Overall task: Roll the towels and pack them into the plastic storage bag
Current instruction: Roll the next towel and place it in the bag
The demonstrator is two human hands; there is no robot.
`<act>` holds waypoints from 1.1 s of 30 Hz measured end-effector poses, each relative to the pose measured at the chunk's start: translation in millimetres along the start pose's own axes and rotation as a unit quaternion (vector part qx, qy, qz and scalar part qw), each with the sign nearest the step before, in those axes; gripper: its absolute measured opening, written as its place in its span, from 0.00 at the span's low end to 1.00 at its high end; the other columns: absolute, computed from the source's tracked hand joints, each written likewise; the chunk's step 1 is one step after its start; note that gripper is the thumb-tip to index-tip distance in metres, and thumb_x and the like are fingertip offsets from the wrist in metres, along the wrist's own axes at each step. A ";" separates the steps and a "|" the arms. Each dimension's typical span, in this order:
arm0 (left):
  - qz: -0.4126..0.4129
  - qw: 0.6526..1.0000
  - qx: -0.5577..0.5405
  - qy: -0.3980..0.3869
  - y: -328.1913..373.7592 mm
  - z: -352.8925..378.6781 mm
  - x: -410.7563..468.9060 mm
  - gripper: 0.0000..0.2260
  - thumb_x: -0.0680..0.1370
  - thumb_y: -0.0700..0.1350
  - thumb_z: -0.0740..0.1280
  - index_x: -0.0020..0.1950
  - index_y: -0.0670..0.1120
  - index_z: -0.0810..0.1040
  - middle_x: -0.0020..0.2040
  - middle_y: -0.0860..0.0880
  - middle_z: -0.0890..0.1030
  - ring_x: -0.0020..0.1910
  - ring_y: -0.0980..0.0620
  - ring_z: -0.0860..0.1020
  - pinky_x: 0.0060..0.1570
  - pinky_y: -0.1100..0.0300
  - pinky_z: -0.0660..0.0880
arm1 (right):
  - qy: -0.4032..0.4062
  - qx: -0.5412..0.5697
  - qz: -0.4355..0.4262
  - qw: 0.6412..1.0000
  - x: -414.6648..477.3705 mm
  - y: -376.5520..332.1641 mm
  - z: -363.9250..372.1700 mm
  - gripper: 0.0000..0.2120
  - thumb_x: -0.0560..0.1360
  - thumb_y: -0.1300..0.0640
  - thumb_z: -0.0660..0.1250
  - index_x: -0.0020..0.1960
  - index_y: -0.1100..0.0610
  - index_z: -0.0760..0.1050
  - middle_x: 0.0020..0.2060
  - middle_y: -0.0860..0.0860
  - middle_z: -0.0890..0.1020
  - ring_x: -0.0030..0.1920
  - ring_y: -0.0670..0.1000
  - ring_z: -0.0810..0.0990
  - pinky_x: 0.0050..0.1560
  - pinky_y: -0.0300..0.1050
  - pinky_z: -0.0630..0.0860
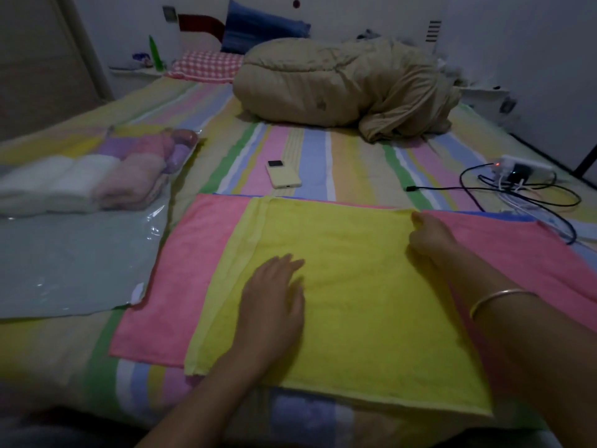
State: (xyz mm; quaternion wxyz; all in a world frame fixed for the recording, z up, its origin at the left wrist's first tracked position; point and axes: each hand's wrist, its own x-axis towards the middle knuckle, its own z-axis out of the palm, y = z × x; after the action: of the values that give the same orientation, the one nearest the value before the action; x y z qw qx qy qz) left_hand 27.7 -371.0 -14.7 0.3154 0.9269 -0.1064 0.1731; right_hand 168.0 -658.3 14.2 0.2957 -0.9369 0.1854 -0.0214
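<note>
A yellow towel [355, 286] lies folded flat on top of a pink towel [181, 263], with a blue towel edge [491, 215] showing beneath at the far side. My left hand [274, 299] presses flat on the yellow towel near its middle, fingers straight. My right hand [426, 234] pinches the yellow towel's far right corner. At the left lies the clear plastic storage bag [64, 263], holding several rolled towels, white [48, 185], pink [129, 179] and purple.
A striped bedsheet [316, 156] covers the bed. A yellow phone [283, 177] lies beyond the towels. A power strip [520, 171] with black cables [523, 202] sits at the right. A bundled beige quilt [339, 82] and pillows fill the far end.
</note>
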 end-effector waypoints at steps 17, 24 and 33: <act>-0.260 0.964 0.019 -0.048 -71.0 -67.1 13.9 0.12 0.73 0.56 0.70 0.51 0.52 0.77 0.41 0.57 0.79 0.46 0.52 0.78 0.47 0.56 0.75 | 0.041 -0.329 -0.515 0.791 -21.5 -184.3 133.9 0.22 0.82 0.56 0.50 0.75 0.49 0.60 0.75 0.51 0.62 0.70 0.56 0.63 0.62 0.51 0.62; -0.257 0.962 0.070 -0.064 -70.6 -64.4 14.1 0.17 0.73 0.64 0.65 0.35 0.51 0.73 0.35 0.54 0.77 0.40 0.49 0.77 0.40 0.57 0.74 | 0.009 -0.254 -0.407 0.877 5.3 -192.4 138.9 0.21 0.79 0.56 0.59 0.71 0.52 0.66 0.63 0.54 0.72 0.64 0.57 0.69 0.57 0.52 0.69; -0.221 0.972 0.079 -0.029 -59.2 -64.1 8.5 0.14 0.78 0.61 0.59 0.46 0.52 0.75 0.42 0.53 0.79 0.45 0.49 0.78 0.43 0.55 0.75 | 0.045 -0.078 -0.284 0.955 3.7 -207.4 123.0 0.10 0.77 0.47 0.64 0.51 0.53 0.77 0.52 0.52 0.78 0.54 0.56 0.77 0.44 0.44 0.65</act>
State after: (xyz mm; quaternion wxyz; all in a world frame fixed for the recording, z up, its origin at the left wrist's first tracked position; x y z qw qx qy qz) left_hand 37.3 -285.8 3.6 0.2684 0.9542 0.1056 0.0798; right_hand 259.3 -435.5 29.1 0.1952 -0.9690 -0.0745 -0.1322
